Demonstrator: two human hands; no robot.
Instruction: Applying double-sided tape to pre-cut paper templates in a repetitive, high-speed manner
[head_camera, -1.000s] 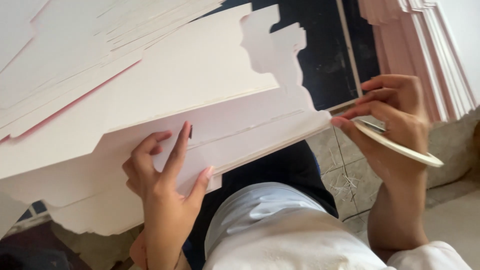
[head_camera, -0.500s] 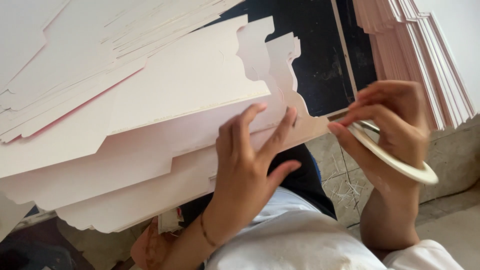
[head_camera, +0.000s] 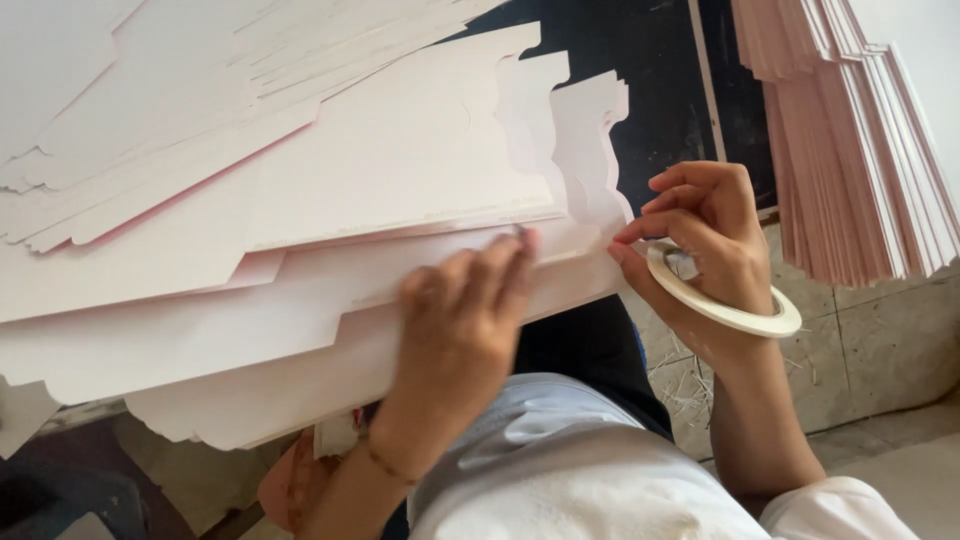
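Observation:
A pile of pale pink die-cut cardboard sheets (head_camera: 300, 200) lies across my lap. My left hand (head_camera: 465, 320) rests flat on the folded front edge of the lowest sheet (head_camera: 300, 380), fingertips pressing along the crease. My right hand (head_camera: 705, 235) holds a roll of white tape (head_camera: 740, 312), which hangs under the palm, while its thumb and forefinger pinch the sheet's right end beside the scalloped flap (head_camera: 590, 140).
A tall stack of pink card sheets (head_camera: 850, 140) leans at the upper right. A black surface (head_camera: 650, 60) shows behind the pile. Grey floor tiles (head_camera: 880, 340) lie at the right. My white garment (head_camera: 560, 460) fills the lower middle.
My left hand has slid right along the folded edge, from the sheet's middle to near my right hand. The right hand and tape roll have stayed at the sheet's end.

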